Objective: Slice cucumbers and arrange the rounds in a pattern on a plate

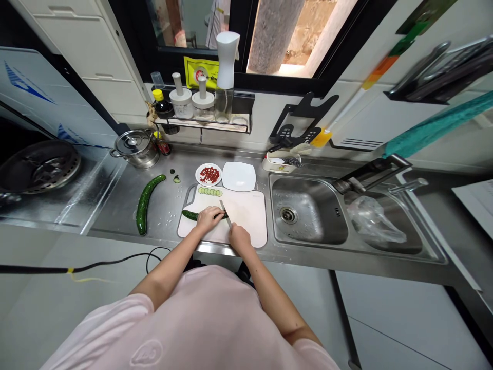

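A dark green cucumber (pixel 190 215) lies across the white cutting board (pixel 254 221), and my left hand (pixel 208 219) is closed over its right part. In my right hand (pixel 239 238) is the handle of a kitchen knife (pixel 224 208). Its blade stands at the cucumber's right end, close to my left fingers. A row of overlapping cucumber slices (pixel 210 191) lies along the board's far edge. Behind the board are a white plate of chopped red pieces (pixel 197 173) and a bare white square plate (pixel 239 176). My left fingertips are partly hidden.
To the left lies a whole cucumber (pixel 145 205), with small cucumber end pieces (pixel 176 179) nearby. A lidded steel pot (pixel 134 149) stands behind, near the stove (pixel 42 169). At right is a double sink (pixel 308 239) with a plastic bag (pixel 372 218). A seasoning shelf (pixel 215 125) hangs above.
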Motion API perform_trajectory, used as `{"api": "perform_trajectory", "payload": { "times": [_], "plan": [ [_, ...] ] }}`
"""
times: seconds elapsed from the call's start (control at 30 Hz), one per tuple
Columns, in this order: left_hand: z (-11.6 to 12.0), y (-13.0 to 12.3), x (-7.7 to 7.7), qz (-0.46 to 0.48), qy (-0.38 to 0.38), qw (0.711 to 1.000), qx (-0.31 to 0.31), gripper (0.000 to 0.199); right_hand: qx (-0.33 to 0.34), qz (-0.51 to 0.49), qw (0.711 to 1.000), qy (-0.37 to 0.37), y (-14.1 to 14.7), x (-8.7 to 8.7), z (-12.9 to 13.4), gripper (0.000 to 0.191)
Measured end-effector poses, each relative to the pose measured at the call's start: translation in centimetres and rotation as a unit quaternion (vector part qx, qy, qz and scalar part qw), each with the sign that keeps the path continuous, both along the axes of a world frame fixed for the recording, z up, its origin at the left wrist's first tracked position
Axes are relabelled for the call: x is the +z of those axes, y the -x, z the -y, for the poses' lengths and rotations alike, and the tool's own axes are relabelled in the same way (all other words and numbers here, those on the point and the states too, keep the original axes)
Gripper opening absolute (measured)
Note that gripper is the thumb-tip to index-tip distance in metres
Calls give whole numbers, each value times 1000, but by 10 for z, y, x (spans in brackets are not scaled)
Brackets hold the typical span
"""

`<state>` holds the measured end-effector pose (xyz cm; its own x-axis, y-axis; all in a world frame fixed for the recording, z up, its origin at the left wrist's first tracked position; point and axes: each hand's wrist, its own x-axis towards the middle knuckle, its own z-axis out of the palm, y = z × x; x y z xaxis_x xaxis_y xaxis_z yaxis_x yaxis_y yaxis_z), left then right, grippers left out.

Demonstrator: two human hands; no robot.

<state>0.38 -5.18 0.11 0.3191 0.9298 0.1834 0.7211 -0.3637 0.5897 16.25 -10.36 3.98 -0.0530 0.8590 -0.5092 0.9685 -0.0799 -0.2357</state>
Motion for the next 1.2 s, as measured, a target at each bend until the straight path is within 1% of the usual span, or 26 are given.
{"api": "perform_trajectory", "payload": {
  "times": [0.1,0.23,0.57,0.73,0.97,1.2],
  "plan": [
    [0,0,0,-1,-4,1000,0,19,3,-2,1000,-12,1,-1,-3,24],
    [0,0,1,-3,-2,1000,-2,20,3,-2,1000,-5,-1,1,-1,24],
    [0,0,-2,-3,2,1000,0,20,-1,10,1000,2,-10,2,21,22],
    [0,0,-1,-2,2,1000,1,20,-2,6,1000,7,-6,2,14,22],
    [0,0,0,-6,2,1000,-1,21,-4,-4,1000,-17,2,-2,-3,24],
    [0,0,-2,-2,-1,1000,5,21,-3,-7,1000,-18,3,1,-3,24]
  ]
}}
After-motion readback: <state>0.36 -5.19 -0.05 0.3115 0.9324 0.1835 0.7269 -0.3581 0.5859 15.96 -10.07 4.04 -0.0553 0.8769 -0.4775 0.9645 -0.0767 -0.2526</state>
